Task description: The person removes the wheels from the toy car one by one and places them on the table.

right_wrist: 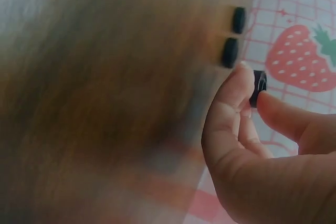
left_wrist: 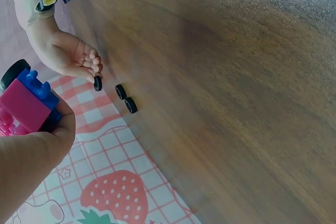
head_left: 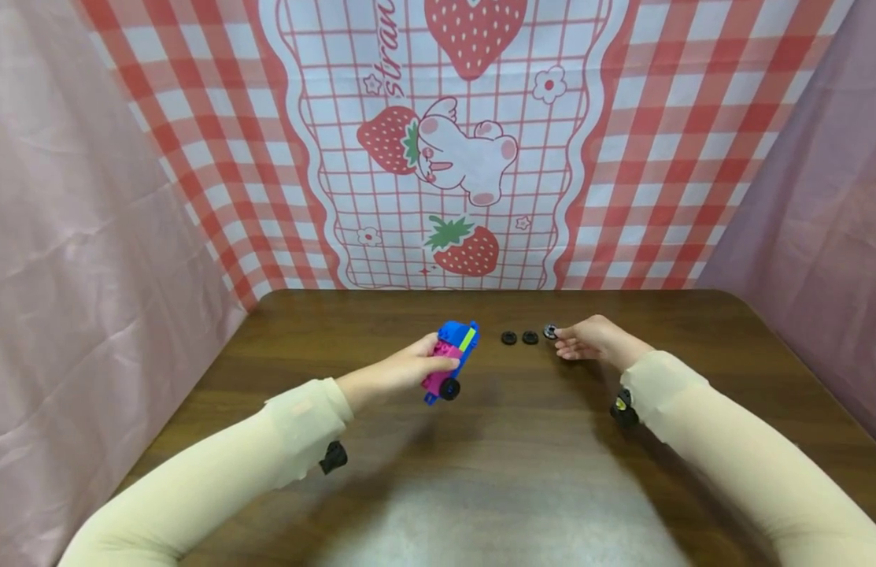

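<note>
1 toy car (head_left: 449, 351), pink and blue: was held above the desk (head_left: 551, 480) by the left grip (head_left: 409, 366), which hid part of it; was cut off in the left wrist view. 1 black wheel (head_left: 549, 330): was pinched by the right grip (head_left: 592, 340), partly covered. 2 loose wheels (head_left: 530, 338): lay nearby on the desk.

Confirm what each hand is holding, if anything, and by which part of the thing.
Left hand: the blue-and-pink toy, gripped by its pink section. Right hand: a black wheel, pinched at its edge.
</note>
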